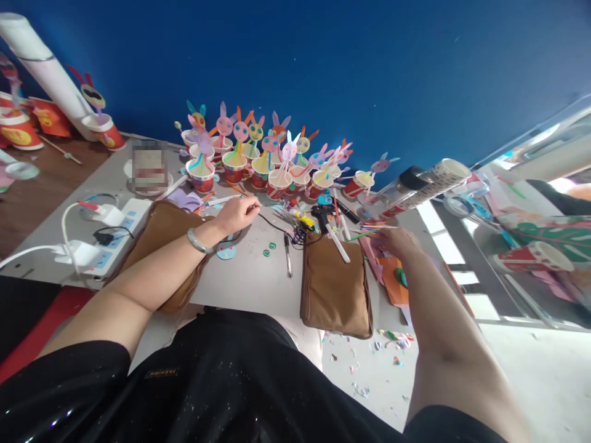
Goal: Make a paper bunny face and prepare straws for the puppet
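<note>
My left hand (237, 215), with a bangle on its wrist, hovers over the grey table (249, 277). Its fingers are curled together, and whatever they may hold is too small to make out. Below it lies a light-blue paper rabbit face (226, 250), beside small green-rimmed paper circles (269, 249). On the right, my right hand (398, 240) reaches down at thin coloured paper strips (369, 229) above stacked coloured paper (391, 277). Its fingertips are blurred, so their grip is unclear. A black glue gun (323, 215) lies between the hands, near a pen (288, 255).
Several paper cups (234, 165) with paper rabbits stand along the blue wall. A power strip (117, 237) with plugs lies left. Brown pouches (337, 289) flank the middle. A clear bottle (392, 195) is at the back right. Paper scraps (355, 369) litter the floor.
</note>
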Demonstrator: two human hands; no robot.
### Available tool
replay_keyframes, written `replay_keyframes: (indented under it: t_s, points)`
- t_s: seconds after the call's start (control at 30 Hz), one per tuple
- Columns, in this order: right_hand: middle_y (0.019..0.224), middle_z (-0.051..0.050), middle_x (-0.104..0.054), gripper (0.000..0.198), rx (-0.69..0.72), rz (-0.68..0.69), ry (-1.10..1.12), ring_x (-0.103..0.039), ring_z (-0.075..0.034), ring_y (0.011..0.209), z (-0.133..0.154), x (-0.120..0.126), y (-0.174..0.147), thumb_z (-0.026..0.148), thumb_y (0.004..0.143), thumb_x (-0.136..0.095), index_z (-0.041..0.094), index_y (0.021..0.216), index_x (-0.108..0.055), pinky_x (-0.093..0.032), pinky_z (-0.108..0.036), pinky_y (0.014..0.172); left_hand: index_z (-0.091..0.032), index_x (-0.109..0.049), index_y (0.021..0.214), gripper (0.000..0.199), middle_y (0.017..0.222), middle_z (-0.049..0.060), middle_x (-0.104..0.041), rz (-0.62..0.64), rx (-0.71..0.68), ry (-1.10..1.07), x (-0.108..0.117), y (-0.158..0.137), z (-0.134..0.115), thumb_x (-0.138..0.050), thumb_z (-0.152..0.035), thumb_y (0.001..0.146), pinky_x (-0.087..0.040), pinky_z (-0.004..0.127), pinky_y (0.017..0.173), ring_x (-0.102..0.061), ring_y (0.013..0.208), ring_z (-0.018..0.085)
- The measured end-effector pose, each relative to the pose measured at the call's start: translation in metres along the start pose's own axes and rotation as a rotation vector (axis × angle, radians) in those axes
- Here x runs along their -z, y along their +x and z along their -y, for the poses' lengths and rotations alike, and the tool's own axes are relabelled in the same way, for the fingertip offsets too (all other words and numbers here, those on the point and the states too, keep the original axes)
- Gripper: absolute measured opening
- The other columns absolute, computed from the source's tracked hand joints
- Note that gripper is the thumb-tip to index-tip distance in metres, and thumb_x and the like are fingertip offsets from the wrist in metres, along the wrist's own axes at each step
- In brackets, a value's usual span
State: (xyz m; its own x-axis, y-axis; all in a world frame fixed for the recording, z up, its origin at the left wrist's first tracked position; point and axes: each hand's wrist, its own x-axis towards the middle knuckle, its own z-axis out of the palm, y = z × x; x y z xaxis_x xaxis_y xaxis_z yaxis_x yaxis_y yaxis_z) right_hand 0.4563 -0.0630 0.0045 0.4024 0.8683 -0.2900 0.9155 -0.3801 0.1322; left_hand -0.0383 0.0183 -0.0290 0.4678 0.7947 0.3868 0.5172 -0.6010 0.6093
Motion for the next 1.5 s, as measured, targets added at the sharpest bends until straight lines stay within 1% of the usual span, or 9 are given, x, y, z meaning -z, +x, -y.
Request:
replay_keyframes:
  t_s: [0.13, 0.3, 0.6, 0.7, 0.87, 1.1, 1.23, 1.33, 1.5]
  points:
    - [0.128, -0.013, -0.069, 0.028, 0.042, -0.039, -0.109, -0.068, -0.024, 0.114, 0.002, 0.000, -0.012, 0.032, 0.100, -0.069, 0.017, 0.124, -0.068, -0.056, -0.040, 0.094, -0.019, -0.073, 0.088, 0.020, 0.067, 0.002, -0.069, -0.001, 0.001, 0.011, -0.002, -0.001, 0.000, -0.056, -0.029, 0.090, -0.041, 0.028, 0.065, -0.059, 0.061, 0.016]
    - [0.110, -0.022, -0.074, 0.006, 0.109, -0.116, -0.118, -0.067, -0.024, 0.093, 0.003, 0.004, -0.025, 0.018, 0.098, -0.065, 0.016, 0.104, -0.068, -0.035, -0.035, 0.073, -0.019, -0.073, 0.087, 0.020, 0.067, 0.002, -0.068, 0.021, -0.008, 0.009, -0.002, -0.002, -0.003, -0.056, -0.029, 0.090, -0.040, 0.028, 0.063, -0.056, 0.059, 0.015]
    - [0.123, -0.030, -0.065, 0.042, 0.222, -0.149, 0.010, -0.058, -0.022, 0.091, 0.011, 0.018, -0.026, 0.025, 0.101, -0.062, 0.006, 0.138, -0.055, -0.034, -0.037, 0.081, -0.019, -0.072, 0.086, 0.019, 0.065, 0.001, -0.066, 0.031, -0.012, 0.004, -0.002, -0.002, -0.004, -0.056, -0.028, 0.089, -0.038, 0.027, 0.062, -0.053, 0.058, 0.014]
    - [0.117, -0.027, -0.068, 0.039, 0.186, -0.128, 0.053, -0.057, -0.020, 0.084, 0.014, 0.019, -0.018, 0.017, 0.102, -0.055, 0.005, 0.140, -0.055, -0.035, -0.036, 0.079, -0.018, -0.072, 0.087, 0.019, 0.065, 0.001, -0.065, 0.042, -0.009, 0.001, -0.001, -0.002, -0.004, -0.056, -0.029, 0.089, -0.039, 0.027, 0.063, -0.053, 0.058, 0.014]
    - [0.099, -0.022, -0.070, 0.024, 0.065, -0.116, 0.094, -0.049, -0.019, 0.071, 0.004, 0.030, -0.005, 0.009, 0.100, -0.045, 0.010, 0.107, -0.068, -0.033, -0.038, 0.076, -0.019, -0.071, 0.086, 0.019, 0.064, 0.001, -0.064, 0.040, -0.010, -0.022, -0.002, -0.002, -0.004, -0.056, -0.029, 0.090, -0.039, 0.028, 0.064, -0.054, 0.060, 0.014]
    - [0.071, -0.006, -0.056, 0.023, 0.033, -0.115, 0.248, -0.042, -0.018, 0.065, -0.009, 0.054, -0.015, 0.016, 0.096, -0.055, 0.021, 0.074, -0.056, -0.032, -0.038, 0.071, -0.017, -0.070, 0.082, 0.013, 0.060, -0.003, -0.059, 0.040, 0.032, -0.187, -0.004, -0.002, -0.011, -0.061, -0.026, 0.087, -0.036, 0.026, 0.061, -0.051, 0.058, 0.012]
    - [0.069, -0.001, -0.051, 0.026, 0.178, 0.009, 0.471, -0.041, -0.014, 0.060, 0.018, 0.062, -0.040, 0.043, 0.104, -0.048, 0.021, 0.097, -0.062, -0.033, -0.033, 0.060, -0.016, -0.068, 0.082, 0.015, 0.056, -0.004, -0.057, 0.126, 0.191, -0.524, -0.006, -0.001, -0.020, -0.063, -0.027, 0.090, -0.036, 0.022, 0.053, -0.049, 0.051, 0.008]
    - [0.064, 0.005, -0.044, 0.042, 0.434, 0.222, 0.801, -0.032, -0.011, 0.053, 0.063, 0.067, -0.064, 0.059, 0.093, -0.063, 0.020, 0.110, -0.063, -0.023, -0.029, 0.052, -0.014, -0.069, 0.089, 0.026, 0.064, -0.001, -0.064, 0.283, 0.330, -0.818, -0.009, -0.002, -0.027, -0.064, -0.038, 0.096, -0.039, 0.020, 0.048, -0.054, 0.049, 0.007]
    - [0.064, 0.002, -0.055, 0.048, 0.881, 0.568, 0.667, -0.046, -0.011, 0.057, 0.158, 0.064, -0.095, 0.066, 0.091, -0.063, 0.018, 0.096, -0.070, -0.032, -0.025, 0.054, -0.011, -0.073, 0.100, 0.057, 0.091, 0.013, -0.078, 0.563, 0.526, -1.109, -0.011, -0.006, -0.033, -0.069, -0.067, 0.089, -0.060, 0.029, 0.067, -0.074, 0.076, 0.018]
